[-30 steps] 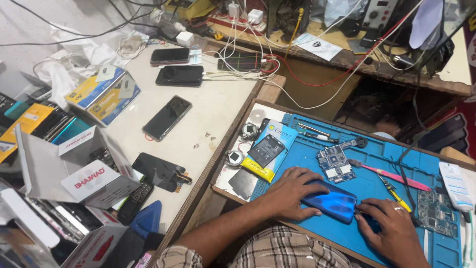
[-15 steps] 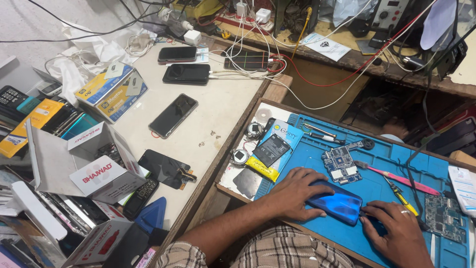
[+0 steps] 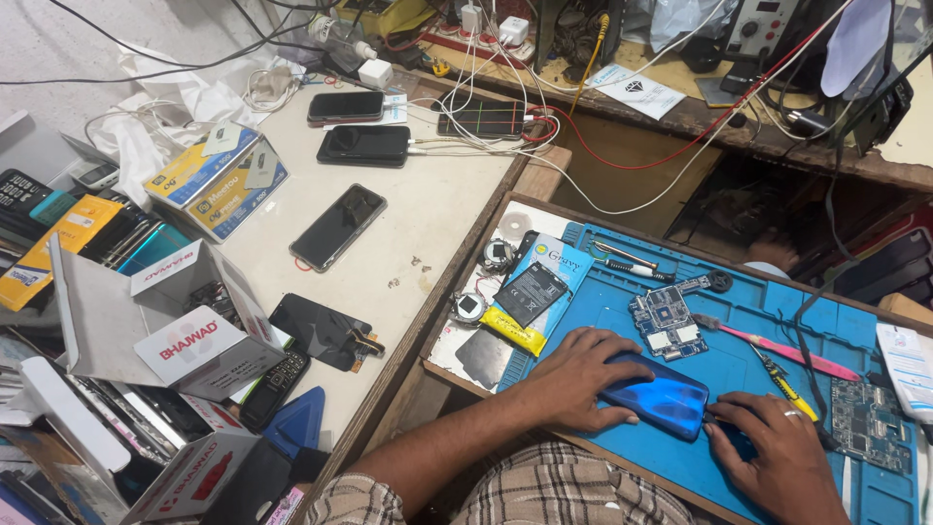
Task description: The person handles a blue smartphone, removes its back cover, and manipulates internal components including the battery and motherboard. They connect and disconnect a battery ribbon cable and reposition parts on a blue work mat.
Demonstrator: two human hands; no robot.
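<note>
A glossy blue phone (image 3: pixel 658 397) lies back up on the blue work mat (image 3: pixel 739 340). My left hand (image 3: pixel 581 376) grips its left end, with fingers curled over its edges. My right hand (image 3: pixel 777 459), with a ring on one finger, presses against the phone's right end; whether it holds a small tool I cannot tell. A bare circuit board (image 3: pixel 666 322) lies just beyond the phone. A black phone battery (image 3: pixel 531 293) rests on a blue card to the left.
Pink tweezers (image 3: pixel 787 352), a yellow-handled tool (image 3: pixel 783 385) and a second circuit board (image 3: pixel 868 425) lie on the mat's right side. Several phones (image 3: pixel 337 227) lie on the white table, some on charger cables. Open cardboard boxes (image 3: pixel 185 340) crowd the left.
The view has shifted slightly, so the bench sits a little lower and further right. Both hands stay on the blue phone in the same grip.
</note>
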